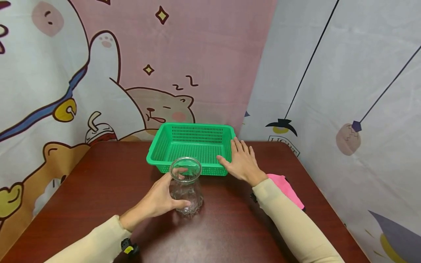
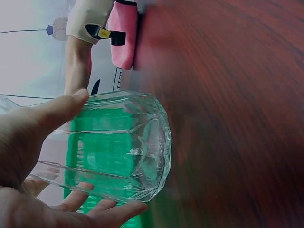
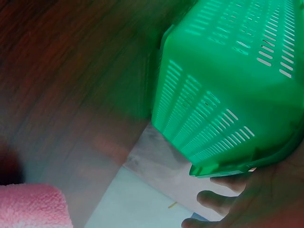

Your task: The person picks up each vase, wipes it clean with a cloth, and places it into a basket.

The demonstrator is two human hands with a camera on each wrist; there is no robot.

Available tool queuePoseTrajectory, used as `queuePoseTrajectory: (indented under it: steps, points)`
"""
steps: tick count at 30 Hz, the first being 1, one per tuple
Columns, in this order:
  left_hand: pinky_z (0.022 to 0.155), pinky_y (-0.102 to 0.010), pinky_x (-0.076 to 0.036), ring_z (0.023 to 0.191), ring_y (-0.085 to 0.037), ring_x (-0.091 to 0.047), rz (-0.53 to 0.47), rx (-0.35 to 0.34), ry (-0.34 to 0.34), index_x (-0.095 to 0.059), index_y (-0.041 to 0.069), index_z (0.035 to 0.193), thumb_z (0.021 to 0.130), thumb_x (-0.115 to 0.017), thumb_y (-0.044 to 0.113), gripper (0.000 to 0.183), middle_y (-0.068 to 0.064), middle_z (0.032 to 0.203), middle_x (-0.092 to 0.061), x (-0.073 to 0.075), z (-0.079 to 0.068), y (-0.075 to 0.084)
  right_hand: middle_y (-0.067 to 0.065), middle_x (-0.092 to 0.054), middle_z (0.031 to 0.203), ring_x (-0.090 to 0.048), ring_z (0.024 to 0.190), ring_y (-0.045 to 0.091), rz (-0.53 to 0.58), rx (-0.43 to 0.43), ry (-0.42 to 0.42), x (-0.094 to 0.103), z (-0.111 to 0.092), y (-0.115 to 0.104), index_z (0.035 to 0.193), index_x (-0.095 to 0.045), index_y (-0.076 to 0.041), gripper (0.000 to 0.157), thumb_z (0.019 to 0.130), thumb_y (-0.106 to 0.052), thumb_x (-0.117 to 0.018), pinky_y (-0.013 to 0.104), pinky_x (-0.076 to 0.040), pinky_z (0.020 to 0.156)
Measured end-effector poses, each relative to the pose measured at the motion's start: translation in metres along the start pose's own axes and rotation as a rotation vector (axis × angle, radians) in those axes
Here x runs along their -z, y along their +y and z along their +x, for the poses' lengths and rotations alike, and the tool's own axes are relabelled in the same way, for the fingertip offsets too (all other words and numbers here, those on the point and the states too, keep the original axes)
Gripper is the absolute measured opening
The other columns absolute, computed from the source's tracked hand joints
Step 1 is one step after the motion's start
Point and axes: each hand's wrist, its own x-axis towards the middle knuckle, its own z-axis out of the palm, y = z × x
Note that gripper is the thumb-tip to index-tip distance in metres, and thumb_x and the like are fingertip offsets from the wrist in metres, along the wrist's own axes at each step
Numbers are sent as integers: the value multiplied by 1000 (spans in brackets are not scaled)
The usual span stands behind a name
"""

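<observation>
A clear glass vase (image 1: pixel 186 188) with a flared round mouth and a faceted body stands upright in my left hand (image 1: pixel 159 195). The thumb lies across its near side and the fingers wrap behind, partly seen through the glass. In the left wrist view the base of the vase (image 2: pixel 154 147) is close over the tabletop. A green plastic basket (image 1: pixel 190 169) with slotted walls sits behind the vase. My right hand (image 1: pixel 242 162) rests at its right front corner, fingers stretched along the right rim and thumb over the front rim. The right wrist view shows those fingertips beside the basket (image 3: pixel 228 90).
A pink cloth (image 1: pixel 287 190) with dark edging lies on the right side of the dark reddish-brown table (image 1: pixel 227 226), beside my right forearm. A printed cartoon curtain (image 1: pixel 213 73) hangs just behind the table's far edge and along its sides.
</observation>
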Motion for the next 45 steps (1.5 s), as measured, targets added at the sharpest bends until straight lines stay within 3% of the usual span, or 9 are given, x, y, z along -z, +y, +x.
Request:
queuePoseTrajectory:
  steps: [7,15,22,31,39,45]
  points:
    - [110,-62,-61,134,-35,-75,53,15,46,-54,16,159,78,-112,27,100,-15,143,-76,-5,2,4,17,-14,197,-14,182,50,-3,0,-1,1,0,-1,186,-20,-3,115,110,-87,-42,78,-9,145]
    - [110,-61,-62,133,-36,-76,39,69,96,-52,14,153,76,-111,27,98,-15,140,-77,-10,2,6,18,-15,197,-14,182,50,-6,0,-2,1,-1,-1,186,-19,-3,115,110,-87,-40,78,-7,145]
    - [106,-56,-66,122,-29,-83,27,57,121,-56,14,151,74,-112,26,95,-11,136,-78,-8,2,6,19,-15,197,-17,181,52,-8,-1,-10,0,-1,-3,186,-20,-3,113,111,-85,-41,79,-10,144]
    - [100,-51,-67,122,-22,-80,87,19,149,-62,17,147,73,-111,28,89,0,129,-79,-3,5,9,18,-15,197,-16,182,50,-8,-8,-5,0,0,-3,186,-20,-4,114,110,-86,-43,78,-8,145]
    - [99,-55,-68,127,-27,-80,154,-40,204,-63,20,149,74,-111,31,90,1,131,-82,16,11,26,18,-15,197,-16,182,50,-16,-6,-6,-2,1,-1,186,-20,-4,114,110,-87,-42,79,-9,145]
    - [97,-61,-68,133,-32,-79,200,-27,244,-63,26,150,74,-110,38,91,-6,141,-82,38,19,45,19,-16,197,-18,181,51,-30,-4,-8,0,0,-2,186,-20,-3,114,111,-87,-40,79,-11,145]
